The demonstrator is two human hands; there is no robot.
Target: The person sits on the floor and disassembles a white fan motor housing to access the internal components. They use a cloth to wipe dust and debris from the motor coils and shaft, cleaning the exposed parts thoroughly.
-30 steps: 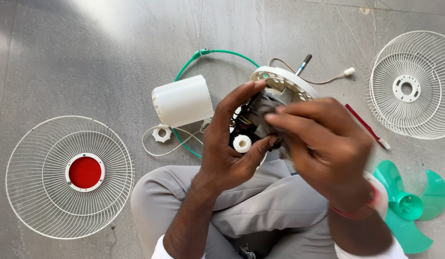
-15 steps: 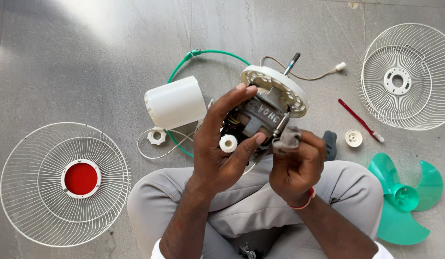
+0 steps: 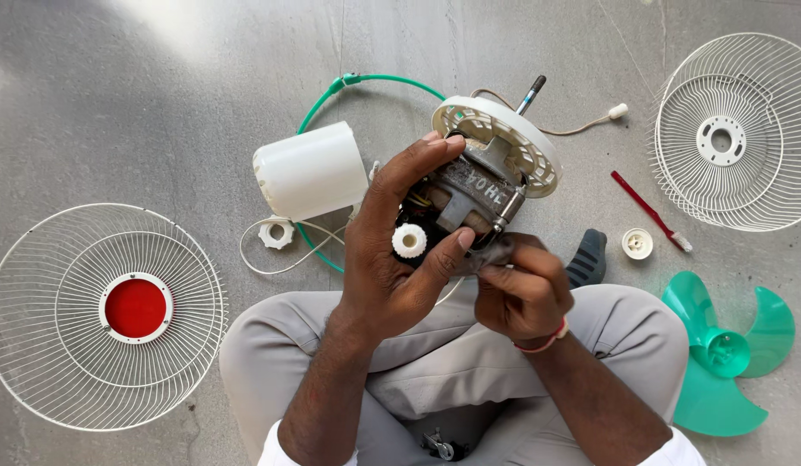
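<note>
Above the lap, the left hand (image 3: pixel 392 259) has its grip closed around the fan motor (image 3: pixel 469 198), thumb just beside the white gear knob (image 3: pixel 409 240), fingertips hooked over the top next to the round white front plate (image 3: pixel 497 142). Just right of that grip, the right hand (image 3: pixel 521 289) pinches a small grey rag (image 3: pixel 491 252) against the motor's lower edge, its grip shut on the cloth. To wipe well here, the left grip should stay firm and steady while the rag works into the seam in short strokes, clear of the coloured wires beneath the fingers. The steel shaft (image 3: pixel 532 92) points away from both hands; keeping it so avoids knocking it. Beyond the left grip on the floor lie the white motor cover (image 3: pixel 310 173) and green ring (image 3: pixel 366 82); beyond the right, a red-handled brush (image 3: pixel 646 210), a white cap (image 3: pixel 637 244) and the green fan blade (image 3: pixel 728 358). Wire guards (image 3: pixel 103 315) sit at either side.
</note>
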